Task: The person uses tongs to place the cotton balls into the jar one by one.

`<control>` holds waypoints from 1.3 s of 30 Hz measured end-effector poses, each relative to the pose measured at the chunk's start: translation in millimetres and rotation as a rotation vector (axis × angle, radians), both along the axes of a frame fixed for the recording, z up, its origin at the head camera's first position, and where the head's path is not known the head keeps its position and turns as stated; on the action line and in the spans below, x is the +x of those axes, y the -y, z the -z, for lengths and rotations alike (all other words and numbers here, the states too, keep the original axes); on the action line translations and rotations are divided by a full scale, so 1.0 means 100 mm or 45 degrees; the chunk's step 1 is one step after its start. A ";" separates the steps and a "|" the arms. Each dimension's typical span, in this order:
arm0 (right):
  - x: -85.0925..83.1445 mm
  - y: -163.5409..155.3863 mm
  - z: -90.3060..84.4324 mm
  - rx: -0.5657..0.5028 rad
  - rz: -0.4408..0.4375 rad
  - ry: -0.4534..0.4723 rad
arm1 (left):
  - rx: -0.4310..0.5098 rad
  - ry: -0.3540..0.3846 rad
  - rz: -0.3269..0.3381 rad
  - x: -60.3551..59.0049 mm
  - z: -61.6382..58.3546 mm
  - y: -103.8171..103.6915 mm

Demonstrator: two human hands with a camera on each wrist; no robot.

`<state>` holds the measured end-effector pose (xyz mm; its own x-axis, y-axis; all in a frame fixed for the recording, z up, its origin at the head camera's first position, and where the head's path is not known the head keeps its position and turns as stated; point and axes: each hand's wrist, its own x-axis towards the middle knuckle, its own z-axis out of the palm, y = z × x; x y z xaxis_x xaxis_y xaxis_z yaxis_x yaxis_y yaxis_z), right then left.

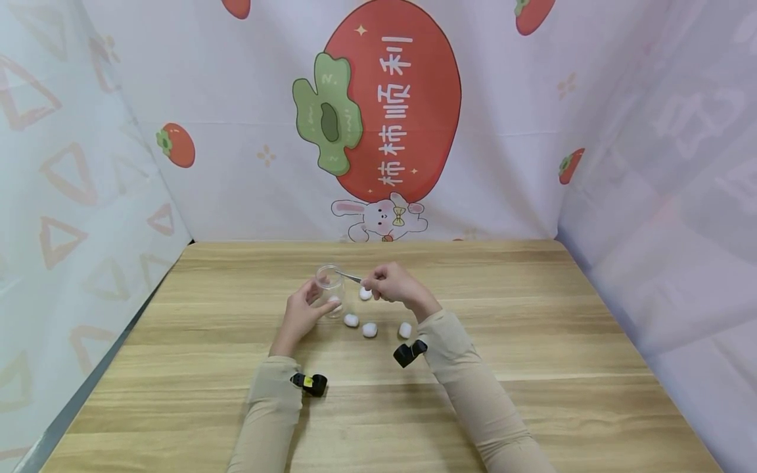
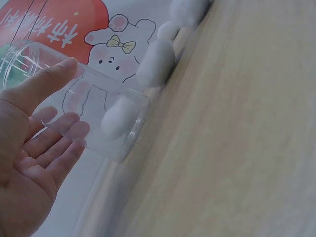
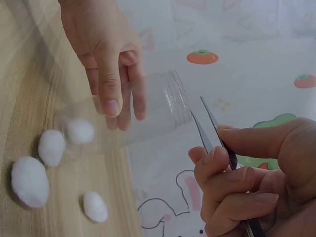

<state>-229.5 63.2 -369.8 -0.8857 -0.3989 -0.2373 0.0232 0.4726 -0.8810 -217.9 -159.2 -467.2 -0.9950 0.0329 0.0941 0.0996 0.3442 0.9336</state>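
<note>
My left hand (image 1: pixel 303 311) holds a clear, lidless plastic jar (image 1: pixel 329 278) upright on the table, thumb on one side and fingers on the other. At the jar's bottom lies one white cotton ball (image 3: pixel 80 131). Pinched in my right hand (image 1: pixel 395 286) is a pair of metal tweezers (image 3: pixel 229 154). Their tips point at the jar's mouth and stand a little apart, with nothing between them in the right wrist view. Just right of the jar, a cotton ball (image 1: pixel 351 320) rests on the wood.
More cotton balls lie on the wooden table (image 1: pixel 195 368): one (image 1: pixel 369 330) in front, another (image 1: pixel 405 330) below my right wrist, and one (image 1: pixel 365 293) partly behind my right fingers. A printed cloth (image 1: pixel 236 79) hangs along the table's back edge.
</note>
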 end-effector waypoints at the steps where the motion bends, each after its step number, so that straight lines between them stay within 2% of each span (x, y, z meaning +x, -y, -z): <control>1: 0.00 0.00 0.00 -0.007 0.000 -0.001 | 0.003 0.003 0.001 0.00 -0.01 0.00; 17: 0.16 -0.15 0.11 -0.044 -0.006 -0.038 | -0.005 0.016 -0.021 0.05 -0.01 0.01; 27: 0.24 -0.29 0.13 -0.066 0.057 0.014 | -0.009 0.019 -0.020 0.05 -0.01 -0.01; 39: 0.26 -0.39 0.31 -0.078 0.034 0.003 | 0.001 0.027 -0.027 0.05 -0.01 -0.02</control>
<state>-203.9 101.8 -400.4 -0.8958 -0.3889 -0.2151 0.0371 0.4170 -0.9081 -213.3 -157.2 -466.0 -0.9973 0.0115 0.0730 0.0725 0.3455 0.9356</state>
